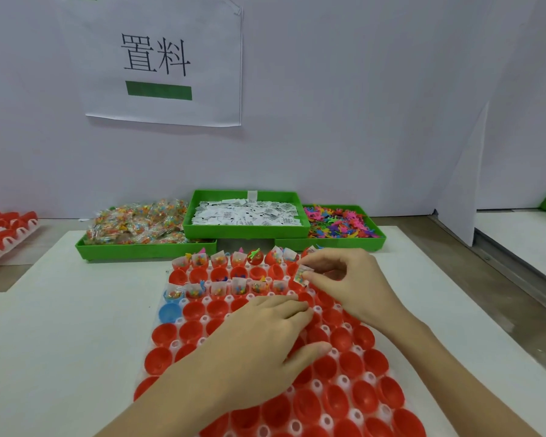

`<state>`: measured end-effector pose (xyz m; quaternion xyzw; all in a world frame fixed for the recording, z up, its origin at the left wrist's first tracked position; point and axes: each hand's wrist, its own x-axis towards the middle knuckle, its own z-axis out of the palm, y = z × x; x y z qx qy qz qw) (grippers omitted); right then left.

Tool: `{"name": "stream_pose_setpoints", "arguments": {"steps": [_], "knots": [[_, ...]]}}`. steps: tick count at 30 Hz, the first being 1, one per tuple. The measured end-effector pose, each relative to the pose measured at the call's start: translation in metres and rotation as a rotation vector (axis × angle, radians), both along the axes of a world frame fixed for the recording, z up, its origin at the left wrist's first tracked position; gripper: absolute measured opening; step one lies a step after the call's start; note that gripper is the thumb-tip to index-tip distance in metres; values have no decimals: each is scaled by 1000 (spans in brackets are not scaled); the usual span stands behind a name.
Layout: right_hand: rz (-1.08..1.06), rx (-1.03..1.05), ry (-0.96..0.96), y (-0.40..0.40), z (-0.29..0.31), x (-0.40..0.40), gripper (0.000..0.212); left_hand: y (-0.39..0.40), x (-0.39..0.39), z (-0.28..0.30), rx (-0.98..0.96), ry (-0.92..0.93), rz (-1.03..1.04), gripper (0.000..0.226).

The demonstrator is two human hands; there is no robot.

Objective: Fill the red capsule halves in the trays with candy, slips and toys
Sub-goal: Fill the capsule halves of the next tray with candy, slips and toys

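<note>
Clear candy packet [302, 275] upright, long axis vertical, in right hand [350, 285] grip.

We see a white paper sign [163, 58] with black characters and a green bar [159, 90] on the wall [360, 105] behind the counter's far edge; a white partition panel [460, 184] at far right.

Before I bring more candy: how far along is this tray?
Two far rows look filled, a skipped row between them. The right hand pinches a candy packet at the second row's right end; the left hand rests on the tray. Every nearer half is empty.
</note>
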<state>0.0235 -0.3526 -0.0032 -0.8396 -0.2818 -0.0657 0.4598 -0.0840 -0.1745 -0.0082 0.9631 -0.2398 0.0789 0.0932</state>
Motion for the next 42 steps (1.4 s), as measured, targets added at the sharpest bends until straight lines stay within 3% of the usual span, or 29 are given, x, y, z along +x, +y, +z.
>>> {"name": "stream_pose_setpoints", "arguments": {"steps": [16, 22, 29, 42], "knots": [[-31, 67, -80, 5, 2, 1, 16, 2, 6, 0, 106, 33, 1, 73], [8, -114, -78, 5, -5, 2, 17, 2, 4, -1, 119, 14, -9, 83], [26, -256, -171, 15, -2, 0, 16, 2, 5, -3, 131, 16, -6, 78], [20, -297, -139, 15, 0, 6, 11, 4, 7, -2, 121, 37, -29, 73]]}}
